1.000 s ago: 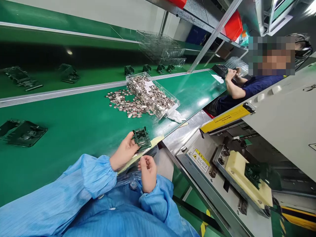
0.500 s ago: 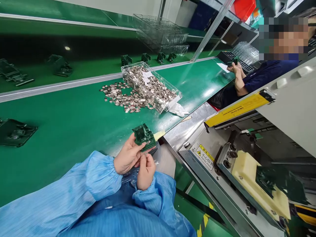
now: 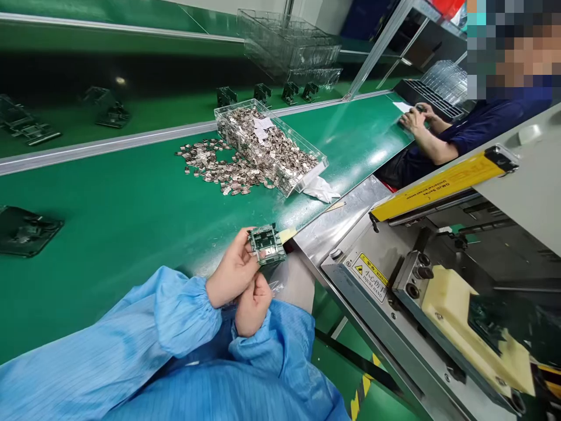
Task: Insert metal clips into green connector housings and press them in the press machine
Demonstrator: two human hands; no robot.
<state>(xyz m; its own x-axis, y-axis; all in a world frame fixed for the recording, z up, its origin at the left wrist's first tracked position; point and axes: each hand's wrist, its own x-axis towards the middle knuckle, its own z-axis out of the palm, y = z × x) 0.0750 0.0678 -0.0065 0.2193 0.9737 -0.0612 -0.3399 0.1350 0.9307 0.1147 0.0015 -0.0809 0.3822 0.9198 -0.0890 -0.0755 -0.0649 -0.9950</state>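
My left hand [image 3: 234,268] is closed round the near edge of a dark green plastic housing [image 3: 266,238], a boxy frame tilted so its open recess faces me. A small shiny metal piece [image 3: 270,252] shows along the housing's lower side. Just below, my right hand [image 3: 253,305] is closed with its fingertips tucked up against the left fingers; whatever they pinch is hidden. Past the hands, a clear plastic box [image 3: 313,174] full of small metal clips stands on the green work surface [image 3: 144,204], with a loose heap of clips [image 3: 234,181] spilled beside it.
On the right stands a machine with a yellow bar [image 3: 442,184] and a cream fixture block [image 3: 447,298]. Dark green housings [image 3: 30,231] sit at far left and along the back. A co-worker's hands [image 3: 414,118] handle a part at upper right. Clear trays [image 3: 284,47] are stacked behind.
The housing has turned in my left hand, so its open recess now faces me. My right fingertips have gone in behind the left fingers. The co-worker's hands have lowered.
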